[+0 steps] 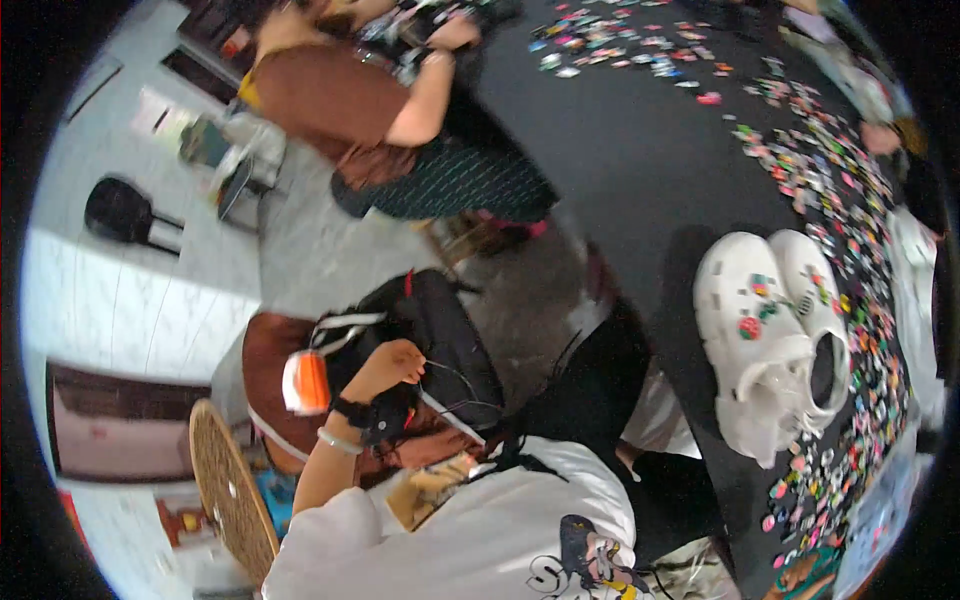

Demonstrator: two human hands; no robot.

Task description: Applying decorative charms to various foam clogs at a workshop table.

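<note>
1. Big black table [620,150], it pretty much fills the right side.
2. Pair of chunky white clogs [775,340] sitting on it.
3. Tons of little colourful charms [830,190] scattered along its edges.

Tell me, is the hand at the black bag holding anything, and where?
It cannot be told: the left hand is curled at the black backpack's open top, beside thin cables, its grip hidden.

Left hand [398,362] touches black bag [440,330].
</note>
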